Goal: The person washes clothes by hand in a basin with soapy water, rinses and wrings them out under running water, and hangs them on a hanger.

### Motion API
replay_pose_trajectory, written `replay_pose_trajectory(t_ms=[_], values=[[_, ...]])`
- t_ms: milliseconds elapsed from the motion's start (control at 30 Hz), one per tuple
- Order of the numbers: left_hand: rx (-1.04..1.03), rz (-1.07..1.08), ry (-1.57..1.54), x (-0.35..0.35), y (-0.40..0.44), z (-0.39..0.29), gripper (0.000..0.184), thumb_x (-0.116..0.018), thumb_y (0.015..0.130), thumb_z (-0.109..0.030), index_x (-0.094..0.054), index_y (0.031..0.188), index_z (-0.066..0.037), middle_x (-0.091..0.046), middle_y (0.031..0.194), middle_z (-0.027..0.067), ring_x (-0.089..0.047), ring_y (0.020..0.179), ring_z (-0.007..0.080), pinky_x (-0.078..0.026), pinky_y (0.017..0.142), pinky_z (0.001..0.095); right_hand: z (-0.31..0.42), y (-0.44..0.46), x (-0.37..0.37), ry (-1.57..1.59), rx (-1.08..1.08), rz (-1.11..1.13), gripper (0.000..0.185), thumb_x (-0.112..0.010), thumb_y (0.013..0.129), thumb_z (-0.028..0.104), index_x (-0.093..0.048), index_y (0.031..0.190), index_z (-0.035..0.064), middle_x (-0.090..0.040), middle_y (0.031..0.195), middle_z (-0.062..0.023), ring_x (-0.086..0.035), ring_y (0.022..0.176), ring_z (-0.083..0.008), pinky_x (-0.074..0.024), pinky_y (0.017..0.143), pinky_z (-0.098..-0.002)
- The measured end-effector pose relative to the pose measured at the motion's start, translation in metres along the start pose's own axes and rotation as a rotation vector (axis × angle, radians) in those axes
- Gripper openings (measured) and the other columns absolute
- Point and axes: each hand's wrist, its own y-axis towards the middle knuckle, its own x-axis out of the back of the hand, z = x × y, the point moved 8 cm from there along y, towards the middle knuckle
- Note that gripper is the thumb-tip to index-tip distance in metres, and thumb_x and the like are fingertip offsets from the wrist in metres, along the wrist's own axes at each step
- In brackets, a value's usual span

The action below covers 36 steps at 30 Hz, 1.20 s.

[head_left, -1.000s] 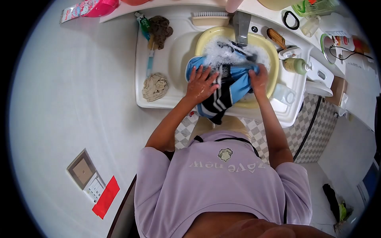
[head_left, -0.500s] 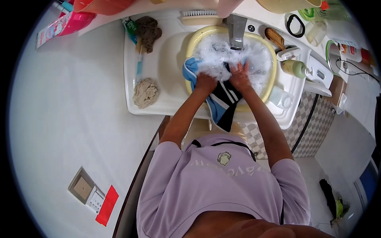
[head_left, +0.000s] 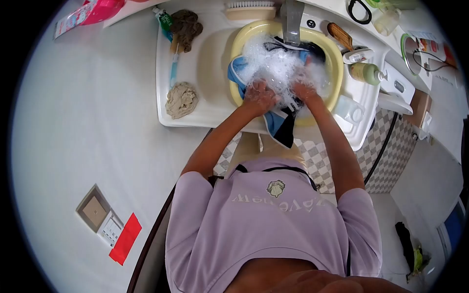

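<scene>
Grey-and-white checkered tiles (head_left: 386, 151) and a white wall (head_left: 97, 122) are seen around a white sink (head_left: 210, 112), in which a yellow basin (head_left: 337, 63) is set below a grey faucet (head_left: 292, 22). White suds (head_left: 273, 63) are heaped in the basin, and a blue, black and white garment (head_left: 279, 128) is partly buried in them; its lower end is draped over the near rim, past the sink's front edge. Both hands are lowered into the basin, the left hand (head_left: 262, 97) on the near left part, the right hand (head_left: 304, 90) just across from it, with foam and cloth between them. Because the fingers are partly covered by foam, whether the cloth is grasped by either hand cannot be told. On the left ledge, a beige cloth (head_left: 181, 100), a brown cloth (head_left: 186, 30) and a green tube (head_left: 164, 20) are laid. Behind the basin a white-bristled brush (head_left: 250, 11) is placed, bristles turned away from the person. To the right, a pump bottle (head_left: 365, 73) and a clear container (head_left: 349, 110) are kept near the basin.
</scene>
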Motion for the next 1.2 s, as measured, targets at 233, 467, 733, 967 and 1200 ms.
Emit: replay_pose_trajectory(t_ms=[233, 467, 733, 967, 1200], values=[[-0.342, -0.046, -0.239, 0.025, -0.061, -0.015, 0.061, -0.063, 0.073, -0.056, -0.056, 0.120, -0.019, -0.050, 0.122, 0.0106, -0.035, 0.123, 0.0380, -0.027, 0.102, 0.0508, 0.026, -0.085, 0.030, 0.168, 0.247, 0.134, 0.038, -0.061, 0.073, 0.005, -0.064, 0.107, 0.0218, -0.046, 0.130, -0.0046, -0.040, 0.122, -0.0261, -0.0442, 0.089, -0.0440], [-0.389, -0.093, -0.245, 0.021, -0.061, -0.025, 0.055, -0.067, 0.073, -0.048, -0.059, 0.115, -0.015, -0.053, 0.112, 0.0087, -0.044, 0.114, 0.0317, -0.030, 0.097, 0.0474, 0.021, -0.078, 0.006, 0.510, 0.254, 0.054, 0.025, -0.062, 0.079, 0.009, -0.062, 0.104, 0.0130, -0.059, 0.105, -0.0089, -0.050, 0.108, -0.0223, -0.0419, 0.088, -0.0373], [0.151, -0.337, -0.790, 0.034, -0.035, 0.030, 0.029, -0.050, 0.093, -0.027, -0.057, 0.085, -0.001, -0.053, 0.067, 0.0137, -0.047, 0.062, 0.0237, -0.042, 0.062, 0.0333, -0.039, -0.051, 0.025, 1.292, -0.539, 0.110, 0.055, -0.050, 0.088, 0.054, -0.056, 0.106, 0.0024, -0.055, 0.090, -0.0049, -0.049, 0.077, -0.0161, -0.0395, 0.067, -0.0247], [0.557, -0.469, -0.941, 0.001, -0.044, 0.093, 0.033, -0.055, 0.088, -0.034, -0.061, 0.087, -0.002, -0.061, 0.074, 0.0181, -0.060, 0.073, 0.0339, -0.044, 0.068, 0.0431, -0.045, -0.047, 0.088, 0.849, -0.259, -0.480, 0.069, -0.062, 0.077, 0.059, -0.055, 0.107, -0.0023, -0.057, 0.098, -0.0110, -0.052, 0.081, -0.0174, -0.0453, 0.073, -0.0329], [0.360, -0.398, -1.012, 0.015, -0.037, 0.062, 0.035, -0.064, 0.082, -0.037, -0.062, 0.091, -0.003, -0.063, 0.081, 0.0188, -0.060, 0.075, 0.0315, -0.046, 0.069, 0.0378, 0.019, -0.052, 0.039, 0.286, -0.146, -0.300, 0.075, -0.080, 0.064, 0.039, -0.050, 0.125, 0.0082, -0.046, 0.119, -0.0231, -0.042, 0.111, -0.0445, -0.0354, 0.097, -0.0495]])
